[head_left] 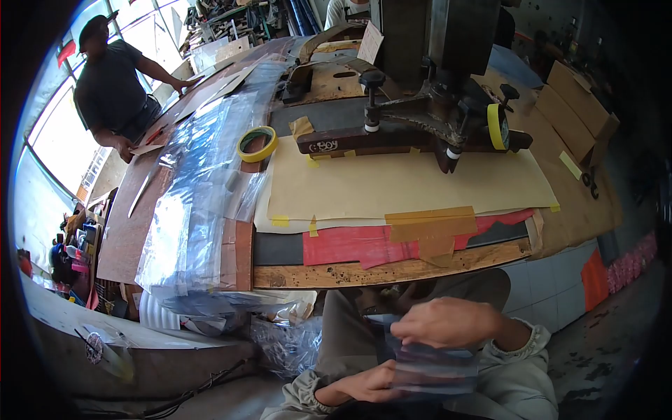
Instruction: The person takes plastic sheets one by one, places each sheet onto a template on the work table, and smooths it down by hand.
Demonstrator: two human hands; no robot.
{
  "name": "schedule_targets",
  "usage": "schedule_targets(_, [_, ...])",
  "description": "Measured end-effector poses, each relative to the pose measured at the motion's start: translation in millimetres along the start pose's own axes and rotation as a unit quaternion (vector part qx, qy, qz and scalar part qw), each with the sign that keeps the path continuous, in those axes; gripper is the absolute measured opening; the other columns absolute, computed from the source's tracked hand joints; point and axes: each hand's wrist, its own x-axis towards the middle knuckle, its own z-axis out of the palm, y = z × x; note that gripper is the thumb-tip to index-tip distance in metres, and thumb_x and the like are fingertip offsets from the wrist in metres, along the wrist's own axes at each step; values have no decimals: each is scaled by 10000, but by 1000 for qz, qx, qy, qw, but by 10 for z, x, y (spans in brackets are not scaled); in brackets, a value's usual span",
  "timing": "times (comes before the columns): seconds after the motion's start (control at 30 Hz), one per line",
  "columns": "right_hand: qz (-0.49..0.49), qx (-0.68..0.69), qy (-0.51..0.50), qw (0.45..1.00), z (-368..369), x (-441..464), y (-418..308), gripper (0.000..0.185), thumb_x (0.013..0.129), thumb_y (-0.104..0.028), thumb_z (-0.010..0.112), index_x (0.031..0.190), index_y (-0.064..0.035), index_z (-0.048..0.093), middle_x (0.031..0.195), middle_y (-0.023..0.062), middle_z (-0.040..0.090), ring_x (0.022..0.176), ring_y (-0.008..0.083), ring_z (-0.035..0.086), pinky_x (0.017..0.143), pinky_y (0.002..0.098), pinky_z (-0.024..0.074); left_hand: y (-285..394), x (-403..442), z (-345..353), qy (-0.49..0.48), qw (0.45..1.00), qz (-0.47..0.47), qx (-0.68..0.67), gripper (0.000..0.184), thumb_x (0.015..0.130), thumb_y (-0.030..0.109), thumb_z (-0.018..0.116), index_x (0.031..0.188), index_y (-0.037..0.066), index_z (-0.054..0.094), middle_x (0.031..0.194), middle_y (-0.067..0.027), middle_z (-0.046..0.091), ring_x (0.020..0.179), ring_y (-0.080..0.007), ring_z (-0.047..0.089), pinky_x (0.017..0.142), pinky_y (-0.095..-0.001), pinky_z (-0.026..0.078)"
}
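Observation:
Over my lap, my left hand (369, 382) is closed on the edge of a see-through plastic sheet (434, 371), which is smeared by motion. My right hand (448, 322) is held just above it, fingers curled into a fist. A pale, shiny bit (381, 318) shows beside the right fingers; what they grip is hidden. In front of my knees, a red piece of material (343, 245) lies on the wooden-edged work board (392, 273), partly under cream paper sheets (406, 185). Brown tape strips (430, 220) cross the red piece.
A dark metal press arm (413, 140) rests over the paper, with a yellow tape roll (498, 127) on it. Another yellow tape roll (257, 144) lies left, by clear plastic (189, 182). A co-worker (119, 84) stands far left. A cardboard box (574, 112) is at right.

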Motion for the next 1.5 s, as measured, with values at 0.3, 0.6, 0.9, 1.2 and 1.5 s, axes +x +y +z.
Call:
schedule_targets(0.3, [-10, -93, 393, 915, -723, 117, 60, 86, 744, -119, 599, 765, -68, 533, 618, 67, 563, 554, 232, 573, 507, 312, 451, 217, 371, -245, 236, 923, -82, -291, 415, 869, 192, 439, 1191, -70, 444, 1282, -147, 410, 1178, -220, 393, 994, -317, 275])
schedule_targets(0.6, [47, -500, 487, 715, -1041, 856, 561, 138, 788, -129, 522, 814, -5, 577, 829, 123, 570, 916, 255, 536, 791, 343, 417, 508, 763, -636, 376, 864, -91, -321, 352, 884, 200, 417, 1154, -22, 459, 1070, -101, 555, 909, -167, 574, 771, -296, 493])
schedule_targets(0.9, [142, -238, 275, 921, -530, 707, 945, 509, 807, -310, 537, 1115, 84, 445, 1168, 318, 409, 1140, 392, 385, 970, 394, 321, 322, 870, -859, 457, 787, -176, -375, 314, 840, 157, 509, 1113, 3, 483, 1021, -79, 555, 883, -169, 563, 762, -305, 477])
schedule_targets(1.2, [184, -204, 212, 938, -595, 710, 852, 592, 803, -367, 532, 1111, 123, 408, 1193, 367, 356, 1166, 434, 340, 995, 401, 293, 277, 817, -947, 414, 760, -243, -439, 281, 846, 185, 513, 1072, 19, 524, 991, -59, 576, 875, -156, 563, 756, -303, 468])
schedule_targets(1.5, [167, -188, 257, 933, -610, 776, 1002, 568, 812, -340, 531, 1104, 131, 406, 1196, 372, 355, 1163, 451, 339, 987, 408, 306, 355, 903, -997, 399, 776, -196, -447, 317, 832, 213, 549, 1079, 15, 529, 1007, -69, 578, 892, -167, 563, 771, -305, 459])
